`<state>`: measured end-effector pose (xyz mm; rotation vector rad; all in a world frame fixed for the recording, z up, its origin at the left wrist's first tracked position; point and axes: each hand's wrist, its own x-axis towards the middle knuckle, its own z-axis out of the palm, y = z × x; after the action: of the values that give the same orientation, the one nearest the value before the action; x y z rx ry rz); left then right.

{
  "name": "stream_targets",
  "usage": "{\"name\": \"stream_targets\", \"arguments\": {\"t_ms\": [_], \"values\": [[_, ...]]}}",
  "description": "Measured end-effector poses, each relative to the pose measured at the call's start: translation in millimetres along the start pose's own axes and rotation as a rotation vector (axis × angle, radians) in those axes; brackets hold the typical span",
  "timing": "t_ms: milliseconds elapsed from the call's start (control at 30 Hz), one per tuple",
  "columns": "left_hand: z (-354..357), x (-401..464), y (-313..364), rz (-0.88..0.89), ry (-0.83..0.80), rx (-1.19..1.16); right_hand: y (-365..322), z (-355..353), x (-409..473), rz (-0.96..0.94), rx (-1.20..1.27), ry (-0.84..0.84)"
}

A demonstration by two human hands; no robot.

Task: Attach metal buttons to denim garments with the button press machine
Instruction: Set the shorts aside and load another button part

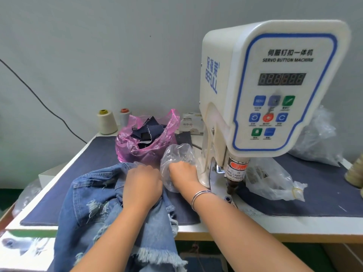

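Pink bag behind clear bag, thread cones beyond

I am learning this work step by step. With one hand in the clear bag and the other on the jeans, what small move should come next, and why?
Probably draw the right hand out of the clear bag with a button. The left hand already holds the denim garment, and nothing lies under the press head.
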<state>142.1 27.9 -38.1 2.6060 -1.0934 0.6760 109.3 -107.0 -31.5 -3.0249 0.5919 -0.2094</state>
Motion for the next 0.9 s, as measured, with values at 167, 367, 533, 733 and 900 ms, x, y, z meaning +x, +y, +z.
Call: {"name": "stream_targets", "arguments": {"t_ms": [167,367,533,733,900], "values": [[2,-1,0,-0.001,-0.026,0.021,-2,0,4,0.009,0.011,0.001],[2,-2,1,0.0,-0.014,0.022,-3,7,7,0.037,0.039,0.037],[4,-1,0,0.006,-0.006,0.025,-2,-7,-13,0.068,0.187,0.137],[5,1,1,0.005,0.008,0.031,3,-35,-102,-0.061,0.587,0.299],[8,1,-1,0.003,0.005,0.036,53,-40,-178,0.011,0.665,0.203]]}}
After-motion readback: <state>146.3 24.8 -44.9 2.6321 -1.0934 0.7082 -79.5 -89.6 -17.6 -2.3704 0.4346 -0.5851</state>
